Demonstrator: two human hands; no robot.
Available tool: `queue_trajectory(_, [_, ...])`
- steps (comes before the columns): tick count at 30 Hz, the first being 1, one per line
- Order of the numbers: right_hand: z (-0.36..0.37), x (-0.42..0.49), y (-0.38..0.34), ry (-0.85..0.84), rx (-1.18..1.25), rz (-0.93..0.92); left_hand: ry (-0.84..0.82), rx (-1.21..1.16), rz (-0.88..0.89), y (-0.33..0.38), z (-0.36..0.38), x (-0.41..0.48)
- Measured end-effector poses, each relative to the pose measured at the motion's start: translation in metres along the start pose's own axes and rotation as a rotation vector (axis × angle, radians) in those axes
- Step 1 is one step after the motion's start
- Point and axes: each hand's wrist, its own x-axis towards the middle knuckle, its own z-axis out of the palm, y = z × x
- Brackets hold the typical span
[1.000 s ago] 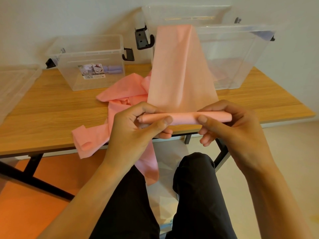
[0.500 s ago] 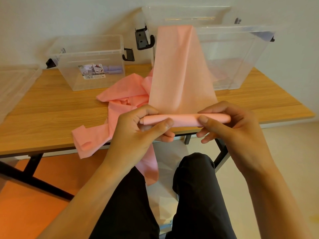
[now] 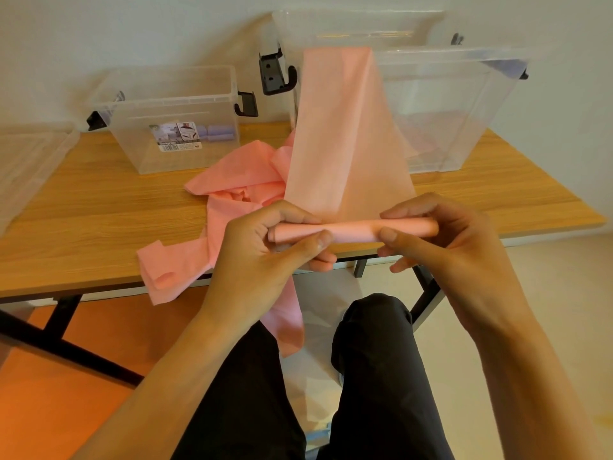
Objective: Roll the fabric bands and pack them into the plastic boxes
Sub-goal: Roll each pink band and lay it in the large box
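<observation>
The left hand (image 3: 265, 247) and right hand (image 3: 447, 240) each pinched an end of a thin pink roll (image 3: 351, 229) just off the table's (image 3: 83, 210) front edge. Most of the band (image 3: 341, 134) was unrolled, draped over the big box (image 3: 464, 111) at the table's back. More pink fabric (image 3: 232, 190) lay mid-table. The small box (image 3: 159, 157), back left on the table, held lilac rolls (image 3: 215, 132), so packing looked to be begun. Its label (image 3: 175, 136) was too small to read.
</observation>
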Motion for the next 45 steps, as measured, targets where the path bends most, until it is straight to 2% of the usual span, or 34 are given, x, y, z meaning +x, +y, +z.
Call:
queue_trajectory(4, [0.0002,0.0013,0.0005,0.027,0.012,0.028,0.015,0.008,-0.017,0.0023,0.0015,0.0005])
queue_trajectory(9, [-0.0011,0.0033,0.0012,0.047,0.038,0.087,-0.075,0.089,-0.027,0.0015,-0.0017,0.0002])
queue_trajectory(19, [0.0015,-0.0001,-0.0008,-0.013,0.005,-0.010,-0.046,0.132,-0.046,0.0032,-0.0032,-0.0001])
queue_trajectory(26, [-0.0021,0.0016,-0.0018,0.030,0.060,0.067,-0.098,0.149,0.014,0.0035,-0.0069,0.0022])
queue_trajectory(33, [-0.0036,0.0012,-0.0046,0.034,0.069,0.068,-0.110,0.128,0.027,0.0022,-0.0055,0.0018])
queue_trajectory(45, [0.0000,-0.0034,-0.0039,0.083,0.129,-0.021,-0.019,0.086,0.109,0.0077,-0.0079,0.0048])
